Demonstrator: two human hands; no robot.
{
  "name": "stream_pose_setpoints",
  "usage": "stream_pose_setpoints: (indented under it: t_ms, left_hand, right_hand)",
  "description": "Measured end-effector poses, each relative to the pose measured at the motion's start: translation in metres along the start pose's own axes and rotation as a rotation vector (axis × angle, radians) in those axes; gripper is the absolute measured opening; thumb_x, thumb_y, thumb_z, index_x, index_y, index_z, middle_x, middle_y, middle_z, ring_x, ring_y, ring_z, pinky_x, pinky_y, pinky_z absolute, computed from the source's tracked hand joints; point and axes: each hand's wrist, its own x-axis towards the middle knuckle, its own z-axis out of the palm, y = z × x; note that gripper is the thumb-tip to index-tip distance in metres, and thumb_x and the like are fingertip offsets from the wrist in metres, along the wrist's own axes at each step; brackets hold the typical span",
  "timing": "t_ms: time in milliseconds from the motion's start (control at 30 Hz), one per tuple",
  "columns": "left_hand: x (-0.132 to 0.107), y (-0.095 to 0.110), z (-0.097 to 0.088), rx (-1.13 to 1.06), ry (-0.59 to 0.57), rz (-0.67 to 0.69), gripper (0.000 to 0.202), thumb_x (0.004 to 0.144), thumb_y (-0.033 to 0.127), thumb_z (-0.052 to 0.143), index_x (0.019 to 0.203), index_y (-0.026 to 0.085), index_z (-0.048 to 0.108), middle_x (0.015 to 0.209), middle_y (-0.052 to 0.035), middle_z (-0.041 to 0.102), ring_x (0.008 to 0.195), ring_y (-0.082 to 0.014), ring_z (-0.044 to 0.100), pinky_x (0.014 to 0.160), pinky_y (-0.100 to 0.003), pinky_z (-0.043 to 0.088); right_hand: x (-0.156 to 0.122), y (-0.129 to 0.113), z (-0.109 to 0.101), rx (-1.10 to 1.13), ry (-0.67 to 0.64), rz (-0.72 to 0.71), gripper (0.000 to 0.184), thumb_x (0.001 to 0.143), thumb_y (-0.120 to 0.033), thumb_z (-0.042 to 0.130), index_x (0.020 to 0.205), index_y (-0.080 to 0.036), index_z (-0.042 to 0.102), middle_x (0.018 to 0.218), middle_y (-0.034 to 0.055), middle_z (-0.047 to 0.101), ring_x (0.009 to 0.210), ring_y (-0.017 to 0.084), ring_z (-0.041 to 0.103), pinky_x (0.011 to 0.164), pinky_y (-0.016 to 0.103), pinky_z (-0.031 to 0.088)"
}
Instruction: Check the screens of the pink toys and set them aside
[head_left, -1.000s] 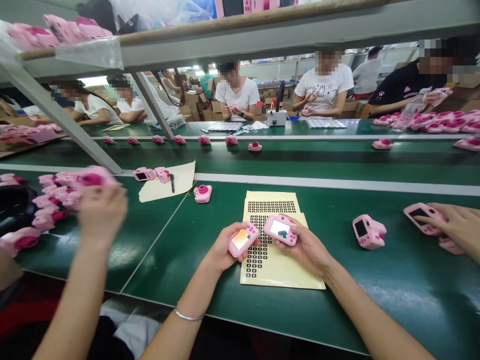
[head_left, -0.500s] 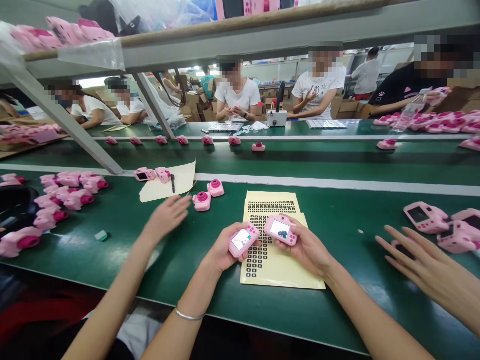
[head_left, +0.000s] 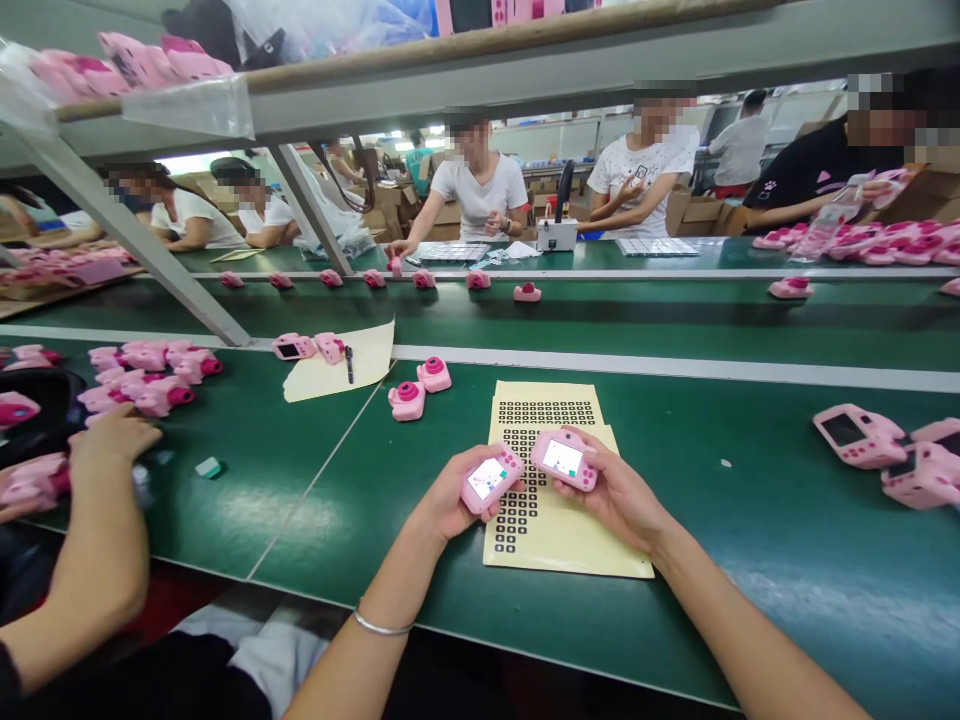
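Your left grip (head_left: 454, 505) is closed around a pink toy camera (head_left: 491, 479), which sits across the palm with its lit screen facing up. Your right grip (head_left: 615, 490) holds a second camera (head_left: 564, 460) the same way, fingers curled along its right end and screen up. Their long axes form a shallow peak: the left camera slants up toward the right, the other slants down toward the right, and their inner ends lie just beside each other without touching. Each camera is nearest the hand holding it. Directly below and between your grips lies a sticker sheet (head_left: 570, 545), cream with rows of small black squares, on the green surface (head_left: 750, 570). A thin bracelet (head_left: 382, 624) circles your left wrist. Ahead of your left grip stand two more cameras (head_left: 407, 401), lenses up, and beyond them lies a paper (head_left: 337, 370) with a pen (head_left: 349, 365) on it. Well to the right of your right grip lies a cluster of cameras (head_left: 922, 475). Far to the left, a co-worker's hand (head_left: 112, 445) reaches toward a heap of cameras (head_left: 142, 375), near a small green block (head_left: 208, 467).
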Motion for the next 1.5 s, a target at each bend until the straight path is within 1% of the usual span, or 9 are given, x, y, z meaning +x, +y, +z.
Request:
stream_pose_setpoints:
  t_ms: [233, 400, 500, 600, 733, 933, 1167, 1267, 1500]
  left_hand:
    - [-0.012, 0.003, -0.003, 0.146, 0.010, 0.124, 0.043, 0.078, 0.048, 0.067, 0.102, 0.015, 0.054, 0.079, -0.0047, 0.062, 0.051, -0.0116, 0.059, 0.038, -0.019, 0.044]
    - [-0.011, 0.010, -0.014, 0.094, 0.071, 0.217, 0.037, 0.080, 0.046, 0.064, 0.097, 0.016, 0.050, 0.075, -0.0039, 0.061, 0.055, -0.0126, 0.059, 0.039, -0.019, 0.043]
    - [0.000, 0.015, -0.011, 0.072, 0.088, 0.273, 0.036, 0.079, 0.044, 0.065, 0.095, 0.015, 0.053, 0.080, -0.0051, 0.062, 0.062, -0.0137, 0.062, 0.041, -0.018, 0.045]
    - [0.016, 0.021, 0.002, 0.092, 0.105, 0.323, 0.038, 0.075, 0.041, 0.072, 0.100, 0.016, 0.059, 0.091, -0.0054, 0.063, 0.073, -0.0120, 0.064, 0.048, -0.015, 0.048]
    - [0.034, 0.025, 0.022, 0.143, 0.138, 0.331, 0.047, 0.074, 0.044, 0.072, 0.113, 0.018, 0.062, 0.088, -0.0038, 0.062, 0.060, -0.0053, 0.057, 0.039, -0.011, 0.034]
    - [0.049, 0.019, 0.032, 0.243, 0.102, 0.356, 0.049, 0.078, 0.050, 0.067, 0.115, 0.020, 0.060, 0.092, -0.0048, 0.062, 0.062, -0.0076, 0.059, 0.040, -0.013, 0.039]
    - [0.058, 0.013, 0.028, 0.216, 0.089, 0.358, 0.058, 0.093, 0.058, 0.033, 0.119, 0.016, 0.062, 0.099, -0.0115, 0.066, 0.065, -0.0119, 0.064, 0.040, -0.016, 0.042]
    - [0.060, 0.011, 0.027, 0.223, 0.081, 0.366, 0.061, 0.093, 0.060, 0.029, 0.121, 0.016, 0.061, 0.092, -0.0097, 0.067, 0.054, -0.0088, 0.058, 0.037, -0.016, 0.039]
    - [0.065, 0.004, 0.027, 0.377, 0.109, 0.431, 0.076, 0.087, 0.073, 0.026, 0.113, 0.014, 0.065, 0.067, -0.0044, 0.060, 0.042, -0.0071, 0.048, 0.032, -0.015, 0.029]
  right_hand:
    - [-0.019, -0.009, -0.006, -0.709, -0.012, -0.046, 0.054, 0.094, -0.043, 0.048, 0.142, -0.029, 0.028, 0.129, 0.0075, 0.052, 0.107, 0.017, 0.058, 0.095, 0.035, 0.050]
    - [-0.038, -0.014, -0.025, -1.153, -0.096, -0.145, 0.045, 0.091, -0.048, 0.052, 0.130, -0.026, 0.044, 0.138, 0.0077, 0.045, 0.127, 0.019, 0.045, 0.108, 0.037, 0.040]
    - [-0.032, -0.024, -0.036, -1.213, -0.053, -0.193, 0.047, 0.088, -0.047, 0.058, 0.130, -0.028, 0.049, 0.140, 0.0063, 0.045, 0.126, 0.019, 0.047, 0.103, 0.035, 0.044]
    - [-0.006, -0.032, -0.042, -1.267, 0.210, -0.266, 0.033, 0.091, -0.044, 0.051, 0.113, -0.021, 0.060, 0.114, 0.0078, 0.061, 0.096, 0.017, 0.059, 0.082, 0.031, 0.049]
    - [0.034, -0.029, -0.044, -1.439, 0.395, -0.272, 0.018, 0.088, -0.029, 0.052, 0.092, -0.018, 0.066, 0.093, 0.0048, 0.065, 0.083, 0.015, 0.058, 0.074, 0.027, 0.044]
    - [0.047, -0.020, -0.041, -1.521, 0.407, -0.220, 0.016, 0.087, -0.029, 0.052, 0.089, -0.019, 0.065, 0.094, 0.0038, 0.065, 0.081, 0.015, 0.057, 0.066, 0.025, 0.037]
    - [0.044, -0.022, -0.033, -1.604, 0.359, -0.187, 0.015, 0.090, -0.022, 0.046, 0.083, -0.018, 0.058, 0.096, 0.0058, 0.061, 0.085, 0.016, 0.053, 0.062, 0.026, 0.029]
    - [0.042, -0.025, -0.026, -1.604, 0.372, -0.191, 0.016, 0.094, -0.024, 0.041, 0.086, -0.017, 0.053, 0.097, 0.0069, 0.058, 0.081, 0.016, 0.052, 0.063, 0.026, 0.030]
    - [0.041, -0.033, 0.021, -1.600, 0.173, -0.457, 0.019, 0.099, -0.029, 0.034, 0.096, -0.018, 0.048, 0.100, 0.0057, 0.055, 0.078, 0.015, 0.050, 0.064, 0.027, 0.033]
